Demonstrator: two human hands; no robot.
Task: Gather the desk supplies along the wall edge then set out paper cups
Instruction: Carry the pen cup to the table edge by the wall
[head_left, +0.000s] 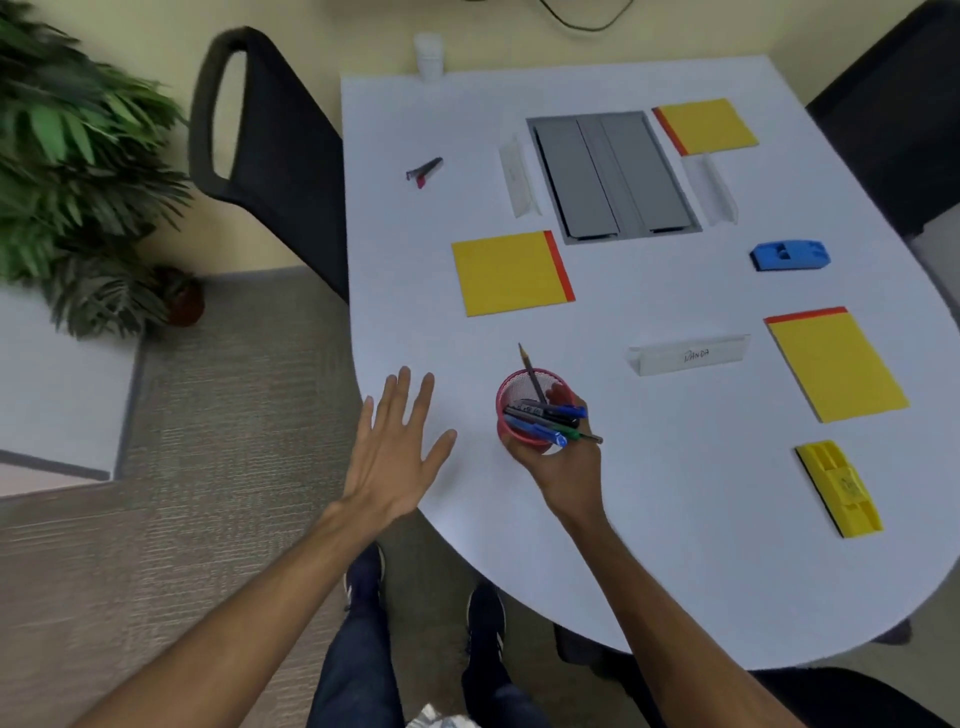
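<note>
— What do we have in our right hand (563, 462)?

— Its grip is wrapped around the red mesh pen cup (524, 415), near the desk's (649, 519) front edge. The cup tilts toward us, with a pencil (531, 371), blue pens and dark markers sticking out.

— And our left hand (395, 457)?

— Fingers spread, holding nothing, hovering over the desk's front left edge.

— Any writing we can read?

— Only the clear name card (688, 356) toward the right side; it seems to say "WANDA", though we cannot be sure. The marking on the yellow eraser (839, 488) at the right edge is too blurred.

— Where are the cups?

— A white stack of paper cups (429, 54) stands at the back left corner, by the wall. Three yellow notepads (511, 273) lie scattered, a blue eraser (789, 254) lies toward the right edge, and a stapler (425, 170) sits at the left side.
</note>
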